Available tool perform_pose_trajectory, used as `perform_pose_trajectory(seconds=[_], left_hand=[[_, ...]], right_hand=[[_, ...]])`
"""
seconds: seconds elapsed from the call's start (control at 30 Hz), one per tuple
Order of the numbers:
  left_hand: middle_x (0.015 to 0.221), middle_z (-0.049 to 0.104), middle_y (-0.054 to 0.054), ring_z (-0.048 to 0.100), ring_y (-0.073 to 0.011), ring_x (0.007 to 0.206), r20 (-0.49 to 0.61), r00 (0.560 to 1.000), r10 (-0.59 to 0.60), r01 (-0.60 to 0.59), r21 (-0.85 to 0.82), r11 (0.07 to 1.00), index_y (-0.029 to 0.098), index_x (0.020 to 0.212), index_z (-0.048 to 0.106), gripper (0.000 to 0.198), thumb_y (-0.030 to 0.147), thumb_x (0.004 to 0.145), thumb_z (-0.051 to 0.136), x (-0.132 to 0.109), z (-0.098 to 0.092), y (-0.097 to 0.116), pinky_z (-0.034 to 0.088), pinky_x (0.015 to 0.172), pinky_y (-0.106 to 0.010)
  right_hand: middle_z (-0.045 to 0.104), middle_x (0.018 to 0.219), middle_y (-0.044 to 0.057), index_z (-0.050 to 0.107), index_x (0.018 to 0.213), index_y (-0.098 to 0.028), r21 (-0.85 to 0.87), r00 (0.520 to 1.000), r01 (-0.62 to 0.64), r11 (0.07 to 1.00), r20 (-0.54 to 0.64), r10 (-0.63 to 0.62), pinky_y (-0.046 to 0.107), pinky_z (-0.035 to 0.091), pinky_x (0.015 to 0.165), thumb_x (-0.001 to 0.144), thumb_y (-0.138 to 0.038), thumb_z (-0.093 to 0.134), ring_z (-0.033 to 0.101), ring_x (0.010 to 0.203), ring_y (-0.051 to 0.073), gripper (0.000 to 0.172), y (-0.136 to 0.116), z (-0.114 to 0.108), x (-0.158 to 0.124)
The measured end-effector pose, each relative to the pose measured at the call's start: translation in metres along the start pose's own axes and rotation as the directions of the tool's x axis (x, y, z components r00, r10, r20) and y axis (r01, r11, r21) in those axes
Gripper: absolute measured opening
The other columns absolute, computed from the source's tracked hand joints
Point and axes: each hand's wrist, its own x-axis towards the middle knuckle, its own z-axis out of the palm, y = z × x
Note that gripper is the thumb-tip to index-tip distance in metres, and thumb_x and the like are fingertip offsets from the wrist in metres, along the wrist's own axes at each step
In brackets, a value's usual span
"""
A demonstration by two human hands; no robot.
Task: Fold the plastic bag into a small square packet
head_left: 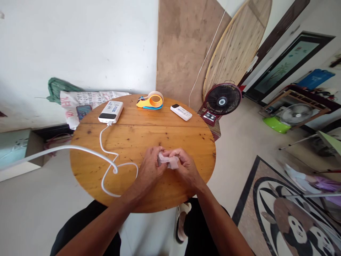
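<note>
Over the near middle of the round wooden table (128, 138), both hands meet around a small, crumpled, whitish see-through sheet (173, 163). It looks like tissue or thin film; I cannot tell which. My left hand (151, 165) has its fingers closed on the sheet's left part. The sheet's right side is pinched by my right hand (186, 166), with thumb and fingers together. Fingers hide part of the sheet. A white cable (106, 192) lies looped just left of my left hand. It plugs into a white power bank (111, 112) with a dark display end.
Toward the table's back stand an orange tape dispenser (150, 100) and a second, smaller white power bank (181, 112). A dark red fan (222, 101) is beyond the right edge. The cable (66, 147) arches off leftward. A printed sack (80, 103) sits behind the left edge.
</note>
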Motion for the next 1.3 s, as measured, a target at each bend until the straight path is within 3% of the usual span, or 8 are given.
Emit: perform_pose_trajectory(seconds=[0.23,0.4,0.57,0.7,0.87,1.03,1.3], left_hand=[[0.094,0.052,-0.003,0.056,-0.0204,0.087,-0.036,0.999,-0.023,0.025,0.067,0.997,0.020,0.094,0.049,0.025,0.031,0.077,0.063,-0.001,-0.002,0.002,0.047,0.073,-0.033],[0.095,0.052,-0.003,0.055,-0.0195,0.084,-0.023,1.000,0.014,-0.011,0.129,0.992,0.021,0.090,0.047,0.026,0.034,0.077,0.065,-0.001,-0.001,0.001,0.046,0.069,-0.030],[0.106,0.053,-0.008,0.051,-0.0253,0.104,-0.036,0.989,0.145,-0.133,0.239,0.962,0.020,0.090,0.048,0.018,0.016,0.076,0.058,-0.002,-0.002,0.000,0.045,0.084,-0.037],[0.108,0.055,-0.009,0.050,-0.0257,0.103,-0.056,0.975,0.216,-0.190,0.302,0.934,0.020,0.092,0.049,0.019,0.013,0.075,0.055,-0.003,-0.001,-0.001,0.044,0.087,-0.038],[0.105,0.056,-0.009,0.050,-0.0254,0.097,-0.059,0.955,0.289,-0.242,0.403,0.883,0.020,0.087,0.051,0.017,0.012,0.073,0.056,-0.003,-0.001,-0.005,0.043,0.083,-0.038],[0.093,0.058,-0.008,0.051,-0.0230,0.086,-0.035,0.941,0.337,-0.298,0.386,0.873,0.019,0.080,0.051,0.010,0.019,0.075,0.059,-0.002,-0.001,-0.005,0.043,0.077,-0.036],[0.116,0.054,-0.014,0.051,-0.0299,0.112,0.066,0.942,0.330,-0.332,0.347,0.877,0.016,0.097,0.056,0.026,0.019,0.071,0.058,-0.015,-0.014,0.005,0.043,0.094,-0.044]], right_hand=[[0.064,0.120,0.006,0.058,0.097,-0.027,-0.205,0.984,0.169,0.964,-0.018,-0.177,0.041,0.038,0.105,0.093,-0.025,0.047,0.055,0.121,0.021,0.012,0.012,0.005,-0.011],[0.065,0.120,0.005,0.056,0.098,-0.027,-0.210,0.975,0.214,0.954,-0.010,-0.221,0.041,0.037,0.108,0.092,-0.019,0.048,0.053,0.124,0.019,0.013,0.022,0.004,-0.014],[0.064,0.121,0.005,0.056,0.099,-0.026,-0.203,0.978,0.187,0.961,-0.056,-0.202,0.039,0.042,0.104,0.092,-0.019,0.049,0.056,0.121,0.019,0.012,0.022,0.000,-0.015],[0.066,0.117,0.005,0.057,0.100,-0.025,-0.268,0.974,0.192,0.944,-0.066,-0.216,0.037,0.042,0.104,0.092,-0.018,0.046,0.058,0.118,0.017,0.015,0.014,-0.002,-0.015],[0.067,0.115,0.004,0.058,0.098,-0.025,-0.355,0.981,0.171,0.919,-0.029,-0.193,0.034,0.046,0.099,0.092,-0.017,0.046,0.060,0.114,0.017,0.015,0.010,-0.005,-0.017],[0.066,0.118,0.005,0.057,0.101,-0.025,-0.413,0.965,0.244,0.877,0.016,-0.261,0.036,0.045,0.101,0.090,-0.013,0.046,0.057,0.119,0.017,0.019,0.017,-0.006,-0.020],[0.063,0.125,0.006,0.056,0.105,-0.024,-0.511,0.930,0.365,0.778,0.160,-0.331,0.040,0.043,0.104,0.088,-0.009,0.047,0.051,0.126,0.018,0.025,0.023,-0.014,-0.023]])
